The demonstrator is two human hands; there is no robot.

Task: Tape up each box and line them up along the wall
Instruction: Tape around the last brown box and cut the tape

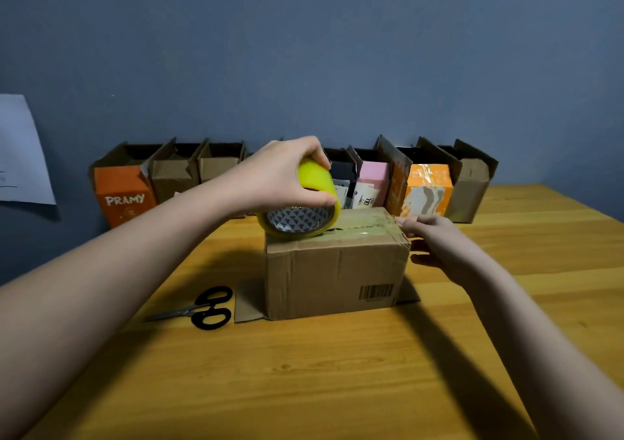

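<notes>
Your left hand [283, 172] grips the yellow roll of clear tape [300, 199] above the brown cardboard box [334, 270] at the bench [304, 372] middle. Your right hand [435, 243], fingers straight, presses the tape strip onto the box's right edge.

We read "PRAMY" in white capitals on the front of the orange box [123, 196] at the left end of the row by the wall. A barcode [377, 291] sits low on the near face of the brown box [334, 270]; its digits are too small to read. A white label [366, 196] on the pink box [373, 182] carries sideways print, illegible to us.
</notes>
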